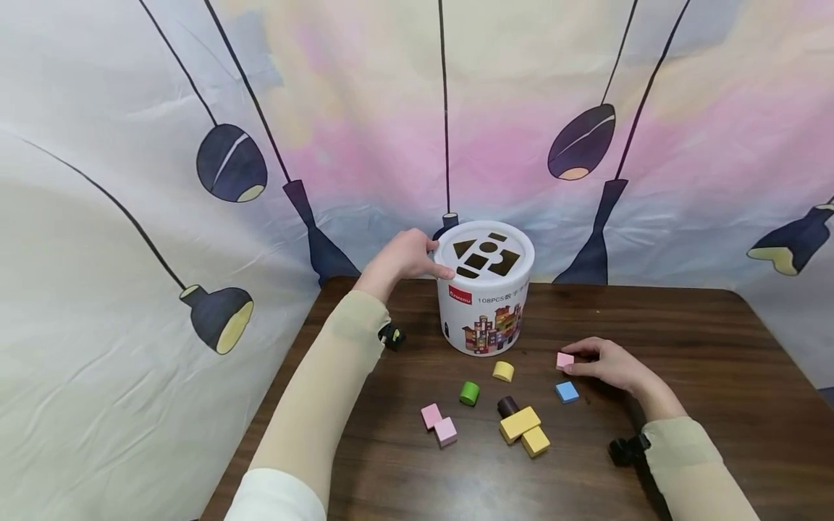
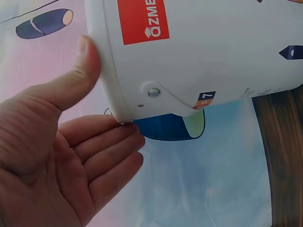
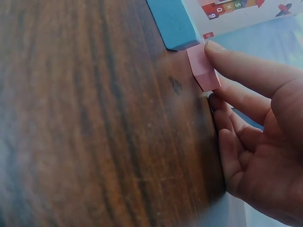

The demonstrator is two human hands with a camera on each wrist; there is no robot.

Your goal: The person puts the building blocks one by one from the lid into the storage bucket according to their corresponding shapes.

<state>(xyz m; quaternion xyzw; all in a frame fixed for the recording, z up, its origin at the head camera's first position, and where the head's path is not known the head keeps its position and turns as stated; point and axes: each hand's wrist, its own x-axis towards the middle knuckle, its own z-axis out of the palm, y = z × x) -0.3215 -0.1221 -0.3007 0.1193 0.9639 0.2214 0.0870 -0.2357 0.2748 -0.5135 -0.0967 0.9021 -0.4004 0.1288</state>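
A white tub [image 1: 485,318] with shaped holes in its lid stands at the back of the table. My left hand [image 1: 407,257] holds the lid's left rim, thumb on the near side; in the left wrist view the left hand [image 2: 71,142] touches the tub [image 2: 203,56] at its rim. To the right of the tub, my right hand [image 1: 609,364] pinches a small pink block [image 1: 565,361] at the table surface. The right wrist view shows the right hand [image 3: 265,113] with thumb and finger on the pink block [image 3: 202,68], beside a blue block [image 3: 175,23].
On the wooden table [image 1: 684,340] lie the blue block [image 1: 567,392], a yellow half-round [image 1: 503,371], a green cylinder [image 1: 469,393], a dark cylinder [image 1: 507,407], two yellow blocks [image 1: 520,425] and two pink blocks [image 1: 446,432]. A printed cloth [image 1: 391,108] hangs behind.
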